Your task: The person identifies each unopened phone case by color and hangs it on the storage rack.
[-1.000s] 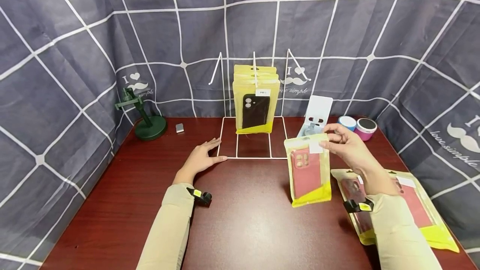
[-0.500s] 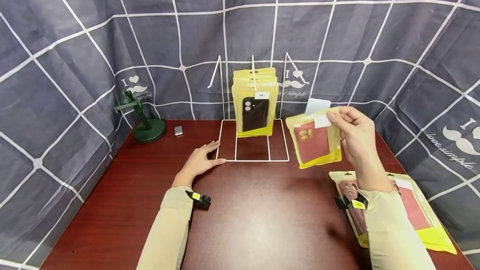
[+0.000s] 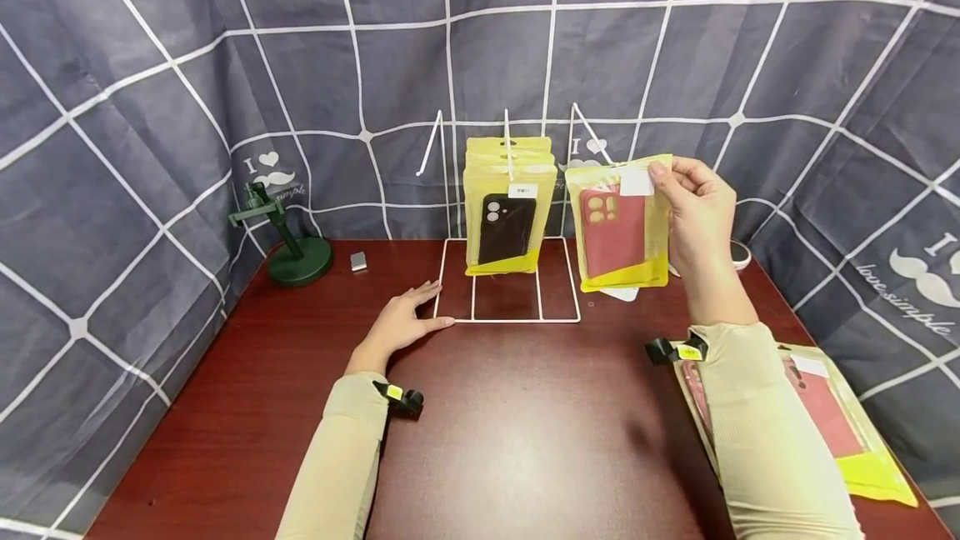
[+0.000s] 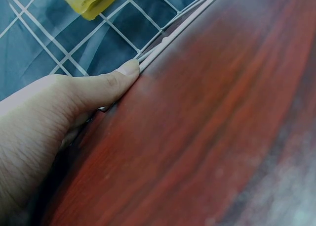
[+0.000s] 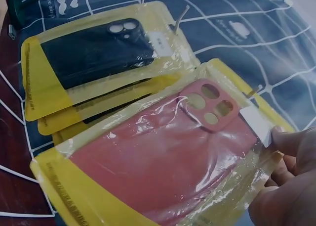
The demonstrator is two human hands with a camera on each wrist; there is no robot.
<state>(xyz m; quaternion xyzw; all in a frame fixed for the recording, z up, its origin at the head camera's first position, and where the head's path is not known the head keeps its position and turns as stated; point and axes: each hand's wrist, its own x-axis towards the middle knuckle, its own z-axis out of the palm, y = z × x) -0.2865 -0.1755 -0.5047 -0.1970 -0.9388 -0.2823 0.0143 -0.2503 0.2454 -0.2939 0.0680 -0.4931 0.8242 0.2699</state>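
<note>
My right hand [image 3: 701, 211] pinches the top right corner of a yellow-edged clear pouch with a red phone case [image 3: 615, 232] in it. The pouch hangs upright in the air, its top edge right at the tip of the white rack's right hook [image 3: 591, 130]. In the right wrist view the thumb presses near the pouch's white label [image 5: 256, 124]. Several pouches with black phone cases [image 3: 506, 227] hang on the middle hook. Fingers extended, my left hand [image 3: 397, 323] rests on the table at the rack's left front corner, the thumb touching the white wire base [image 4: 158, 50].
More pouches with red phone cases [image 3: 825, 407] lie on the table at the right, partly behind the right sleeve. A green stand [image 3: 300, 258] and a small grey block [image 3: 358, 262] are at the back left. The rack's left hook [image 3: 429, 144] carries nothing.
My right hand has lifted the red phone case pouch from over the table up to the right hook, the pouch tilting and then straightening. My left hand has stayed at the rack's base.
</note>
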